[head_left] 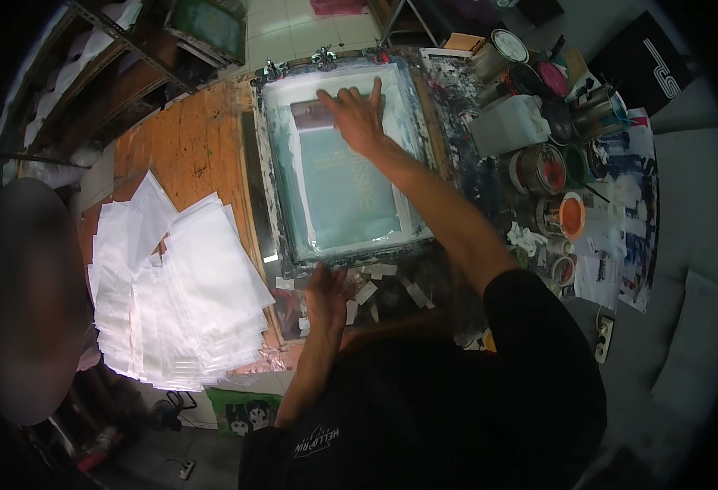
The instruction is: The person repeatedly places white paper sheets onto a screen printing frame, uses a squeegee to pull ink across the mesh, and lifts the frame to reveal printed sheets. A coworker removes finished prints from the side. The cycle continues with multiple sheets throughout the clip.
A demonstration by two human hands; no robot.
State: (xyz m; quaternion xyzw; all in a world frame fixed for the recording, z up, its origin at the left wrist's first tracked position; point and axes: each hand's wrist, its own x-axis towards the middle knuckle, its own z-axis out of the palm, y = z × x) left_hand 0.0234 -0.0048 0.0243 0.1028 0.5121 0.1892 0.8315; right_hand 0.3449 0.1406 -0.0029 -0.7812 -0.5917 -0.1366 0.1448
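Observation:
A printing screen [281,192] with a paint-smeared frame and a pale green mesh lies on the table. Near its far end, my right hand [357,118] is closed over a wide squeegee [314,117], which lies across the mesh; some fingers stretch over its top. My left hand [327,298] is at the near edge of the frame, fingertips against it and partly hidden by it. Lettering shows faintly through the mesh. To the left, a large fanned pile of translucent white plastic bags [187,286] lies on the wooden tabletop [183,147].
Metal clamps [323,57] hold the screen's far edge. Several paint cans [539,167] and a white jug [510,124] crowd the right side. Tape pieces [365,292] stick near the front edge. A blurred person [28,302] is at the far left, beside shelves [122,65].

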